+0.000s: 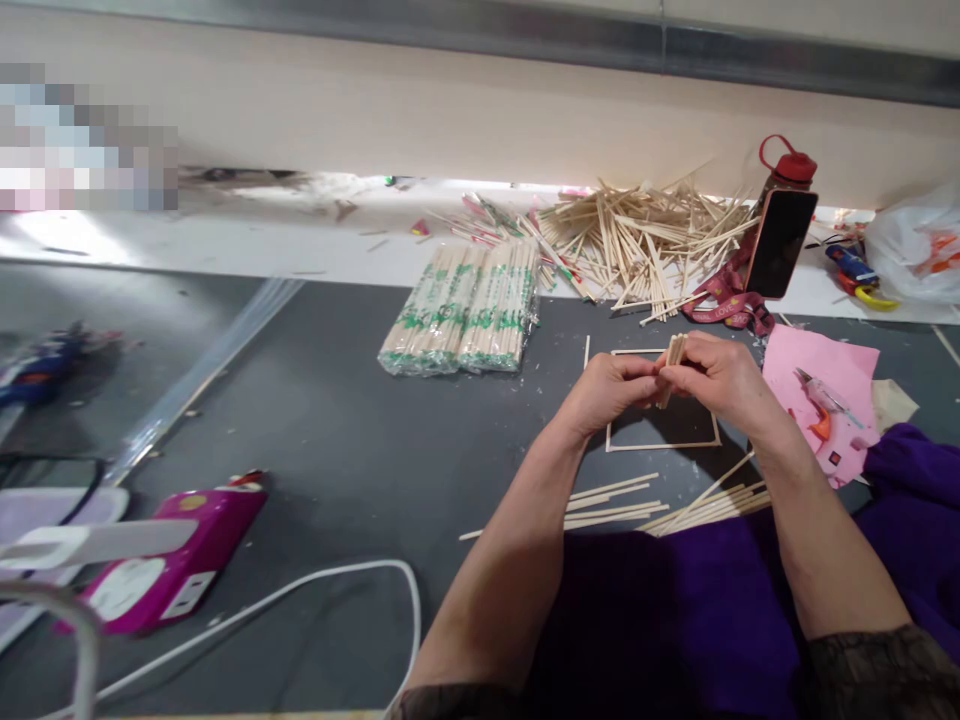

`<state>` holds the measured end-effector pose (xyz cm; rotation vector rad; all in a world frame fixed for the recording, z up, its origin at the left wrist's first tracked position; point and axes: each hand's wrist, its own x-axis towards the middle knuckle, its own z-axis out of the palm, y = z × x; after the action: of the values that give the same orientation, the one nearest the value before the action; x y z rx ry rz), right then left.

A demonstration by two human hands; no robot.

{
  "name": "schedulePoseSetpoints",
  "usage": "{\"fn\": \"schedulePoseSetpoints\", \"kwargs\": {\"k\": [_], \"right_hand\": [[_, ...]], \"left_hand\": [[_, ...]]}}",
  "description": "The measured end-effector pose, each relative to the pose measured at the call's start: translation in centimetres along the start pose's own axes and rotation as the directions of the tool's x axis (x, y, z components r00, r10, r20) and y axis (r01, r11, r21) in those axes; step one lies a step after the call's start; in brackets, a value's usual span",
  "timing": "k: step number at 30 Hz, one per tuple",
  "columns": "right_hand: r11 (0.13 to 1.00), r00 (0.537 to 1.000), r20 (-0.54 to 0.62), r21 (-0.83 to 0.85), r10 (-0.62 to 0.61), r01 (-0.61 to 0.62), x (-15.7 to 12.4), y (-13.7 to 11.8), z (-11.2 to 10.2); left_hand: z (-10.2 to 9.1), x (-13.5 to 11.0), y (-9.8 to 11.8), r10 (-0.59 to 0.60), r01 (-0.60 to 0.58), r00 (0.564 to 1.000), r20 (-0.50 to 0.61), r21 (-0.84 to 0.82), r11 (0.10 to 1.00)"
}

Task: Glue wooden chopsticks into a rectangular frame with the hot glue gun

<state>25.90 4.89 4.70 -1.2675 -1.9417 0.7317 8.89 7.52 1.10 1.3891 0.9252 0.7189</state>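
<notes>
Both of my hands meet over a thin square frame of wooden sticks (pixel 660 446) that lies on the dark tabletop. Between the fingers is a small bundle of wooden sticks (pixel 674 355), held upright. My right hand (pixel 716 375) wraps round the bundle from the right. From the other side, my left hand (pixel 611 390) pinches it with thumb and fingertips. Closer to me, several loose wooden sticks (pixel 615 515) lie in two groups, partly under my forearms. The lower ends of the bundle are partly hidden by my fingers.
Packs of wrapped chopsticks (pixel 461 310) lie left of my hands. Behind are a heap of sticks (pixel 652 235), a phone (pixel 781 245) and a red-capped bottle (pixel 795 168). Pink paper (pixel 821 375) with cutters sits right. A magenta power strip (pixel 184 550) and white cable (pixel 330 573) occupy the left.
</notes>
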Motion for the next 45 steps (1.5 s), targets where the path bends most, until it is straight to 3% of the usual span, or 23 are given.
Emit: {"fn": "schedulePoseSetpoints", "kwargs": {"k": [11, 26, 29, 33, 37, 40, 45], "right_hand": [[0.999, 0.999, 0.030, 0.007, -0.034, 0.034, 0.0, 0.3, -0.1], [0.990, 0.995, -0.048, 0.121, 0.084, -0.077, 0.1, 1.1, 0.3], [0.943, 0.979, -0.058, 0.287, 0.196, -0.171, 0.1, 1.0, 0.4], [0.768, 0.926, 0.029, 0.549, 0.377, -0.330, 0.1, 0.6, 0.3], [0.660, 0.906, 0.096, 0.654, 0.413, -0.370, 0.1, 0.5, 0.2], [0.636, 0.906, 0.111, 0.677, 0.410, -0.370, 0.1, 0.6, 0.2], [0.682, 0.915, 0.125, 0.629, 0.384, -0.372, -0.1, 0.5, 0.3]], "left_hand": [[0.4, 0.0, -0.7, 0.066, -0.067, 0.998, 0.019, 0.078, 0.995], [0.9, 0.6, -0.8, 0.090, -0.086, 0.996, -0.028, 0.123, 0.989], [1.2, 0.2, 0.2, 0.040, -0.036, 0.998, -0.041, 0.104, 0.994], [1.6, -0.4, 1.7, -0.127, 0.129, 0.992, 0.026, -0.064, 0.990], [1.9, -0.7, 2.5, -0.206, 0.206, 0.978, 0.015, -0.142, 0.968], [2.0, -1.0, 2.6, -0.227, 0.223, 0.974, -0.006, -0.163, 0.961], [1.8, -1.9, 2.8, -0.261, 0.251, 0.964, -0.053, -0.147, 0.957]]}}
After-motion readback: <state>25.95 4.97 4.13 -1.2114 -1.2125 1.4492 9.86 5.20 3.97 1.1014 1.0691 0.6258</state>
